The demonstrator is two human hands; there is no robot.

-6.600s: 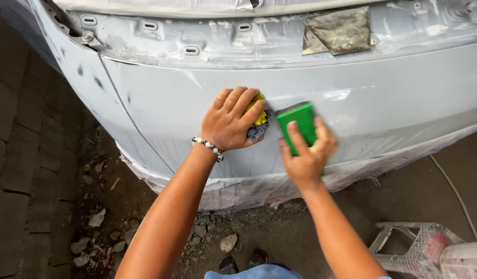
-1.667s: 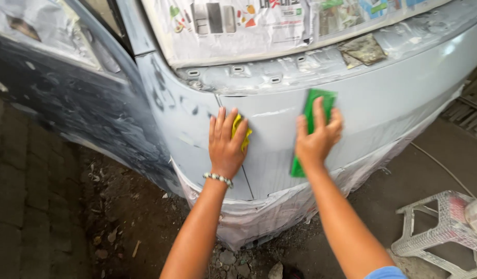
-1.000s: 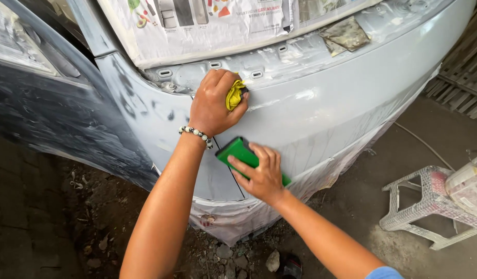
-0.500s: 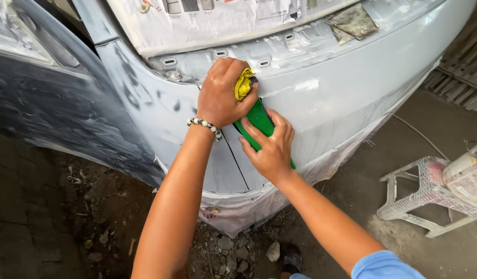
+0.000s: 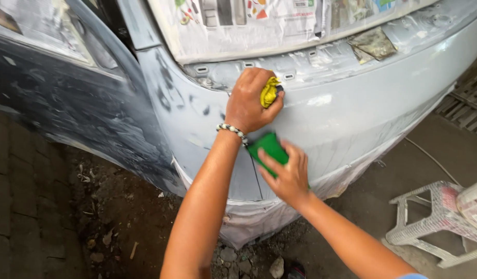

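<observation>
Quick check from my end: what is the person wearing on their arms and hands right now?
Both hands are bare, no gloves. The left hand has a bracelet of pale, rounded beads with darker ones between, worn at the wrist. The right hand shows no ring or band. Both forearms are uncovered; a bit of blue sleeve shows at the right arm's upper end.

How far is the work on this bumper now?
Looks done: newspaper masking covers the area above, and the grey bumper looks matt overall. In hand: left hand presses a yellow cloth, right hand a green pad. Left: dark patches remain on the corner.
</observation>
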